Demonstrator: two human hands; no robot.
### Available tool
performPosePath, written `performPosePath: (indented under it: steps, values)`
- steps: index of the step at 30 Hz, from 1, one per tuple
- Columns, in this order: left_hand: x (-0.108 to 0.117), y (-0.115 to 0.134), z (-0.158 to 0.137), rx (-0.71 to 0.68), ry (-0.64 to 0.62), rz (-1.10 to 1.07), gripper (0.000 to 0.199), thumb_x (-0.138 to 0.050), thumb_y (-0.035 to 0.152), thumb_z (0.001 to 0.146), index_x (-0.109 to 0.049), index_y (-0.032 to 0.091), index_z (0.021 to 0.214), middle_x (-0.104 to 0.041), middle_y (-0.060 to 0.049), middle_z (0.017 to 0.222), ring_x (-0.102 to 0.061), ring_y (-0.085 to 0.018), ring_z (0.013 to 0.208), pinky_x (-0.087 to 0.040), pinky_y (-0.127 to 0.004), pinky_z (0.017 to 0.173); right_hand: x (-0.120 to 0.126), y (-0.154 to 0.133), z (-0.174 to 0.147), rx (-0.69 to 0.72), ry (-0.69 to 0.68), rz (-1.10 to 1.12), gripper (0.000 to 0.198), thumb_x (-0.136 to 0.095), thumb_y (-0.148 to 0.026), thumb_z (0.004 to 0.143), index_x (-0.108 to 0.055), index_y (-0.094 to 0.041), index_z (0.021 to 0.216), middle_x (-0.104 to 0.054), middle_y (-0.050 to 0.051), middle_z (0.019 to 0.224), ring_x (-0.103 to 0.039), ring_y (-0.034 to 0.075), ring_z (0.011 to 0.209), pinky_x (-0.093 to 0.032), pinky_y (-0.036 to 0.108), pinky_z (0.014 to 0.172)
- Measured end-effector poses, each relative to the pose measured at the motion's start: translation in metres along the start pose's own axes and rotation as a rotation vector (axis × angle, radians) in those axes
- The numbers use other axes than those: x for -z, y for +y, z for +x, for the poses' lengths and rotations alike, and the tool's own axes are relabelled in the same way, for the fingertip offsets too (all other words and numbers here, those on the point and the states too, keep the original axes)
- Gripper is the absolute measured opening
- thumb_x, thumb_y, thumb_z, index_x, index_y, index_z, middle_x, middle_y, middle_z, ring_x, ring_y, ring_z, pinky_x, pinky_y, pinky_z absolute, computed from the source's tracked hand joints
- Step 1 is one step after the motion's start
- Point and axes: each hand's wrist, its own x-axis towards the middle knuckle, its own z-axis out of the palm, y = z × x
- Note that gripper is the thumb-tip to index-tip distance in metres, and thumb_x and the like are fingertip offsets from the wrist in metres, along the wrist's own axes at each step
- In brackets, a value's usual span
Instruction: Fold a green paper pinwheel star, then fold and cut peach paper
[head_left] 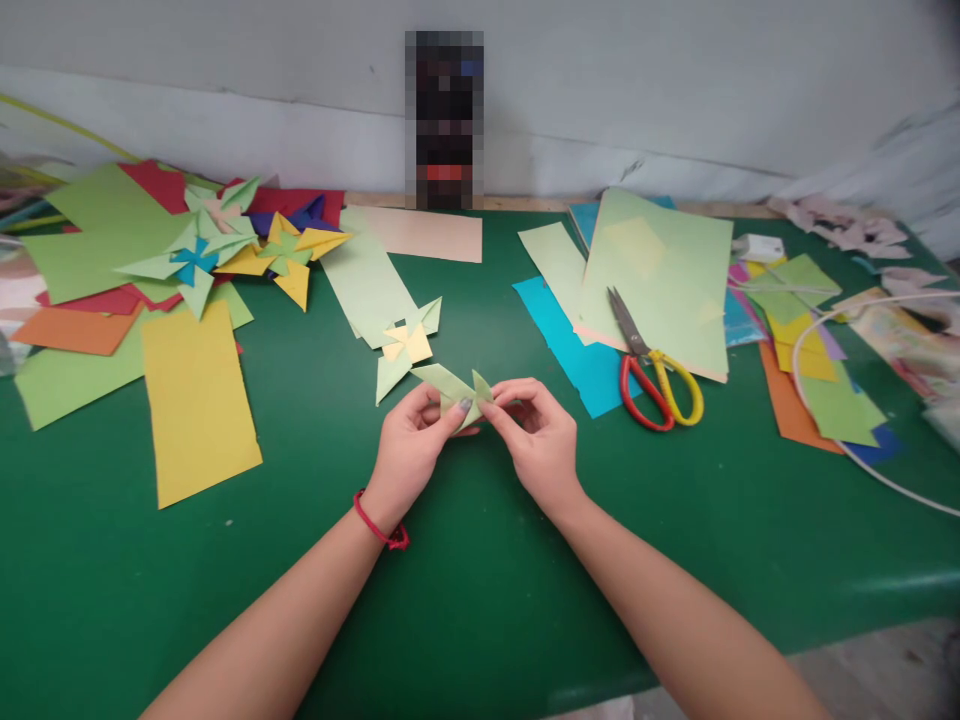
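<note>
Both hands pinch one small piece of folded light-green paper (448, 384) above the green table. My left hand (414, 440), with a red cord bracelet at the wrist, grips its left part between thumb and fingers. At its right end, where a pointed flap sticks up, my right hand (541, 440) has thumb and fingertips closed on it. Just beyond the left fingers lies a folded paper figure (407, 342) with a cream middle and pale-green points. The fingertips hide part of the held paper.
Scissors (637, 345) with red and yellow handles lie right, partly on pale-green sheets (679, 270). A blue sheet (577, 355) is beneath them. Left are a yellow sheet (199, 400) and folded paper stars (285, 250). A blurred-out upright device (444, 120) stands against the wall. A white cable (796, 365) curves at right.
</note>
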Motion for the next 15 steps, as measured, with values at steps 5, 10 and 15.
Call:
performPosePath:
  steps: [5, 10, 15]
  values:
    - [0.0017, -0.0008, 0.0008, 0.011, -0.011, -0.013, 0.02, -0.068, 0.03, 0.071, -0.063, 0.018, 0.087, -0.068, -0.002, 0.087, -0.065, -0.015, 0.077, -0.056, -0.03, 0.071, 0.0016, -0.0016, 0.0007, 0.043, -0.009, -0.045, 0.007, -0.062, -0.018, 0.078, -0.057, -0.021, 0.074, -0.059, 0.002, 0.085, -0.058, 0.015, 0.081, -0.049, 0.03, 0.07]
    - [0.0016, 0.0005, 0.0005, 0.037, -0.022, -0.025, 0.02, -0.068, 0.03, 0.072, -0.063, 0.018, 0.087, -0.068, -0.002, 0.086, -0.065, -0.015, 0.077, -0.056, -0.03, 0.071, 0.0012, -0.003, 0.0007, 0.07, -0.012, -0.051, 0.007, -0.063, -0.018, 0.078, -0.057, -0.021, 0.075, -0.06, 0.002, 0.083, -0.059, 0.015, 0.08, -0.049, 0.032, 0.073]
    - [0.0021, 0.0021, 0.0015, 0.041, -0.043, 0.006, 0.022, -0.066, 0.034, 0.073, -0.06, 0.018, 0.087, -0.067, -0.003, 0.087, -0.064, -0.017, 0.079, -0.055, -0.033, 0.074, 0.001, -0.0038, 0.0009, 0.052, 0.001, -0.06, 0.007, -0.062, -0.02, 0.078, -0.057, -0.022, 0.073, -0.059, 0.002, 0.08, -0.059, 0.015, 0.079, -0.049, 0.033, 0.073]
